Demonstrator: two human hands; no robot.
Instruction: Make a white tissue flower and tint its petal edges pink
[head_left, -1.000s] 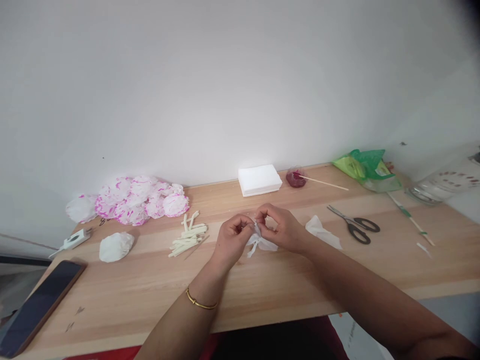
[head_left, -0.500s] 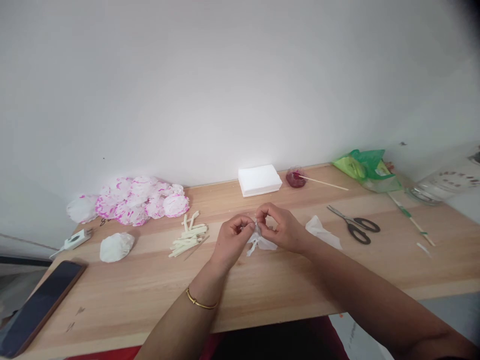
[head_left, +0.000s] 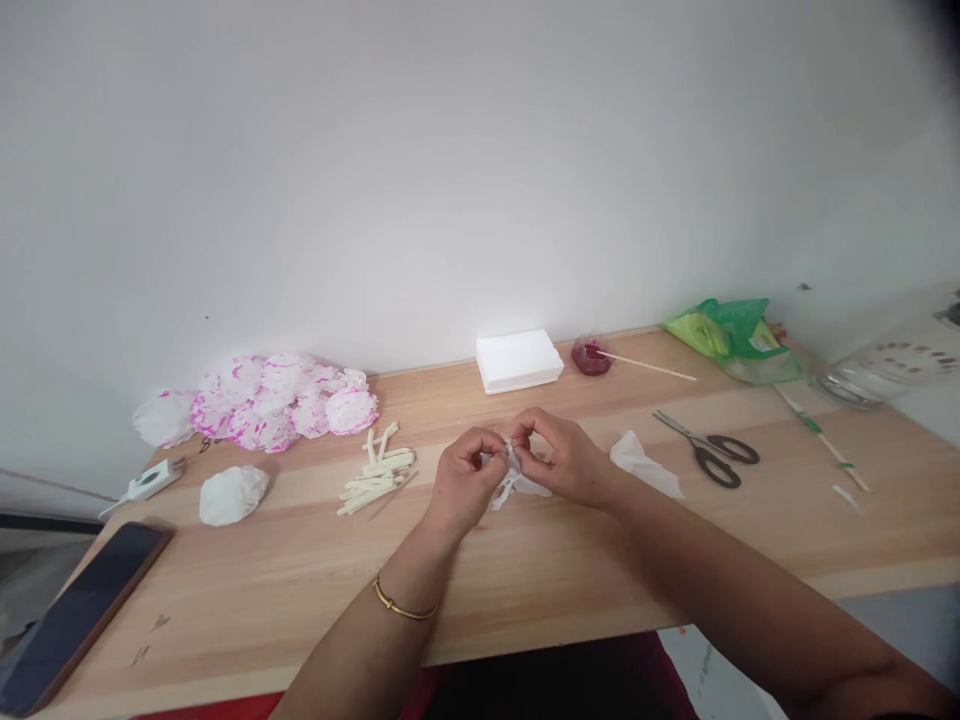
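Between my two hands is a small piece of white tissue paper [head_left: 517,484], its loose ends hanging just above or on the table. My left hand [head_left: 469,475] pinches it between thumb and forefinger. Close against it, my right hand [head_left: 555,455] pinches the same tissue at its top; the fingertips nearly meet and partly hide it. Right of my hands a flat scrap of white tissue [head_left: 643,465] lies on the wood. Scissors with black handles [head_left: 709,448] rest beyond it, closed or nearly so. Left of my hands is a pile of pale cream strips [head_left: 379,475].
Along the wall stand white-and-pink paper flowers [head_left: 277,400], a tissue stack [head_left: 520,362], a bowl of dark red liquid [head_left: 591,358] with a stick, and a green plastic bag [head_left: 739,335]. A white paper ball [head_left: 233,495] and a phone [head_left: 82,615] lie on the left.
Both hands stay almost in place, still pinching the tissue. The fingertips have shifted slightly left, and less of the tissue shows on the right side.
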